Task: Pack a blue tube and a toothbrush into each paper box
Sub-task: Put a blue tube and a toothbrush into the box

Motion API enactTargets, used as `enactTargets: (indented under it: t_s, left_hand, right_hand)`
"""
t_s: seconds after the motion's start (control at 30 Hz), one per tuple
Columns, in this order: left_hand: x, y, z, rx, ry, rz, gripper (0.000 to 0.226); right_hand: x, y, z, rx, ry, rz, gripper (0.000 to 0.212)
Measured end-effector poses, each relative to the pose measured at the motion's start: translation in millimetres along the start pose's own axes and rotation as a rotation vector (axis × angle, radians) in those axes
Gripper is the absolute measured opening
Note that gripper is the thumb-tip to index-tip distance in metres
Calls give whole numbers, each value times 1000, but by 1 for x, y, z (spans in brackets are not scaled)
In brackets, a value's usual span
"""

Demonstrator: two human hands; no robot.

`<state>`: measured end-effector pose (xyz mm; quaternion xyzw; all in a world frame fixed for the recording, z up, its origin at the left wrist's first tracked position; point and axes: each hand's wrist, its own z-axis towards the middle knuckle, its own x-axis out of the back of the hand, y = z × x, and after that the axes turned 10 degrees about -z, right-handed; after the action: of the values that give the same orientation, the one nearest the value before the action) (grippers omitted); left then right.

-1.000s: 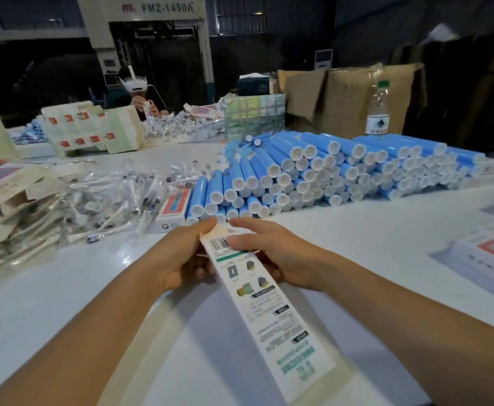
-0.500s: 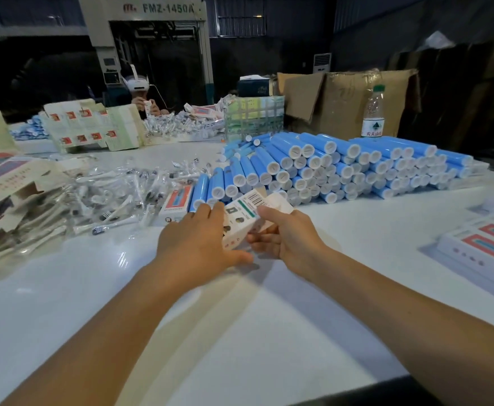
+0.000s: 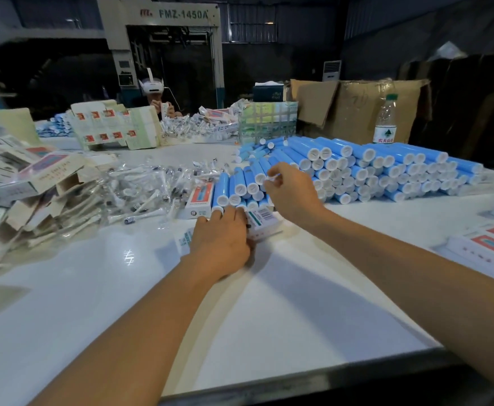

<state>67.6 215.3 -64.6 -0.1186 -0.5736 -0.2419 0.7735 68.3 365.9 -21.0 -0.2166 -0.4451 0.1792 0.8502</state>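
Paper box [image 3: 261, 219] under left hand [image 3: 220, 244], fingers gripping | right hand [image 3: 292, 191] fingertips pinching blue tube [image 3: 259, 178] cap

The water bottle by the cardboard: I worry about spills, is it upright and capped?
Upright, and capped. The water bottle stands on its base behind the blue tubes, with its green cap on top.

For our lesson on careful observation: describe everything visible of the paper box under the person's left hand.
The paper box is white printed cardboard with a barcode and a green stripe on its upper face. It lies flat on the white table, in front of the stacked blue tubes. The left hand covers its near part; its ends are hidden.
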Motion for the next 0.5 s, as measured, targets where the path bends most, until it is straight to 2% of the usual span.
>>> enactTargets:
  t_s: [0.1, 0.17, 0.37, 0.47, 0.5]
  left_hand:
    - [-1, 2, -2, -19, 24, 64, 60]
    - [-3, 2, -4, -33, 49, 62, 60]
    - [-3, 0, 2, -47, -23, 45, 65]
    - [-4, 1, 4, -45, -29, 39, 62]
    - [-4, 2, 4, -50, -15, 39, 59]
  right_hand:
    - [-20, -28, 30, 161, -81, -234, 25]
    - [-34, -42, 50, 205, -113, -407, 23]
    - [-57, -53, 77, 211, -268, -792, 24]
    - [-67, -59, 81, 195, -367, -909, 13]
    - [-73, -62, 83, 184, -380, -935, 19]
